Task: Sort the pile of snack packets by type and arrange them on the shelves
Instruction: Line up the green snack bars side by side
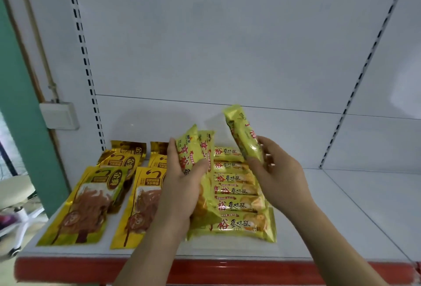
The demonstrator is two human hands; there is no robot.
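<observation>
- Head view: the left hand (182,185) is wrapped around a small bunch of yellow-green stick packets (198,155), thumb across the front, fingers behind. At least two packets fan out above the hand, and the bunch hangs just over the left edge of the row below.
- The right hand (276,174) grips one more single yellow-green packet (245,135), tilted, its top end leaning up and left — the fingers curl around its lower end. It's up off the shelf, above the far end of the row.
- Between and under both hands sits a row of the same packets (237,192), lying flat side by side on the white shelf (341,217), stacked front to back.
- Readable on those: red "裕" and black "蛋味酥"; the packets in the left hand show big red characters too, "裕" at least.
- Left of the row there are gold pouches (88,199) in two overlapping lines, with a clear window showing brown shredded stuff. The logo reads something like "金".
- The shelf's front edge is a red strip (91,269) — no writing on it that I can make out.
</observation>
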